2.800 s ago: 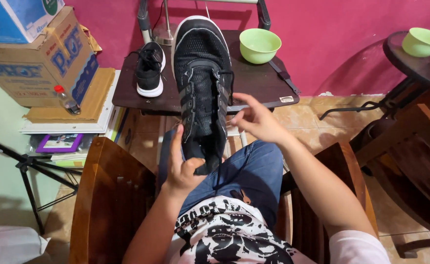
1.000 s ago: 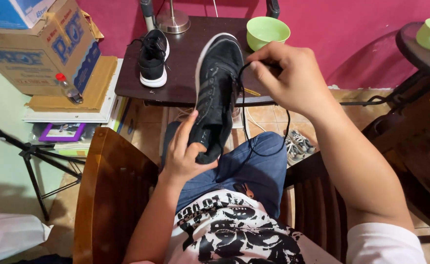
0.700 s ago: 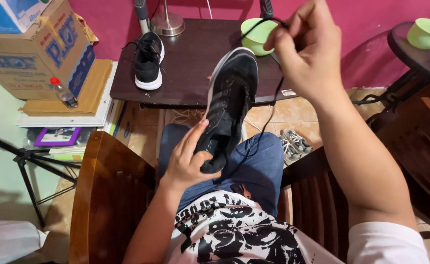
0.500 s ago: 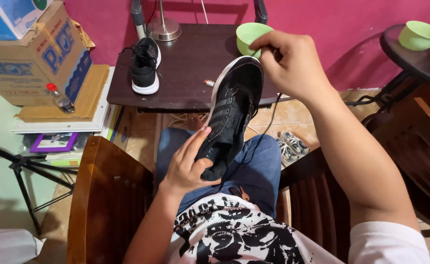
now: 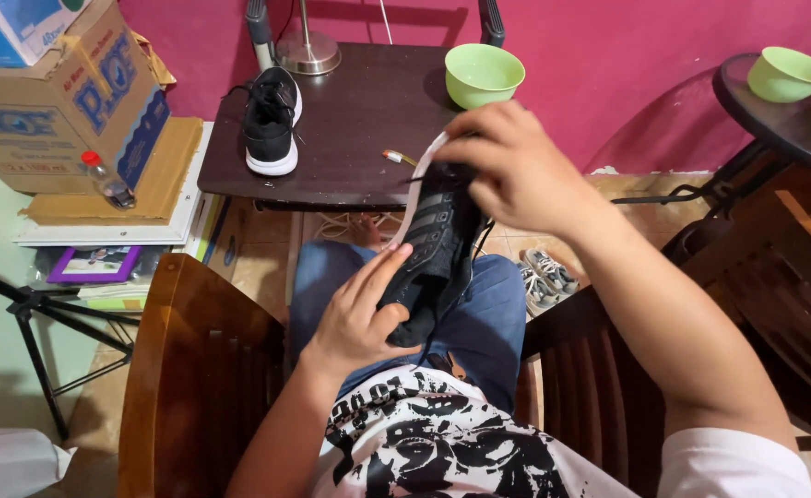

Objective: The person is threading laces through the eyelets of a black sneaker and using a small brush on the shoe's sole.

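The black fabric sneaker with a white sole (image 5: 431, 254) slants heel-down over the lap, left hand (image 5: 361, 314) cupping its heel, right hand (image 5: 514, 166) fingers pressed around its toe.

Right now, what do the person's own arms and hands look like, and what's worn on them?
Both arms are bare from the upper arm down. The left hand and right hand wear no gloves, and no rings, watch or bracelets show. A short white sleeve covers the right upper arm; the left sleeve is out of view. The sleeve belongs to a white shirt with a black graphic print.
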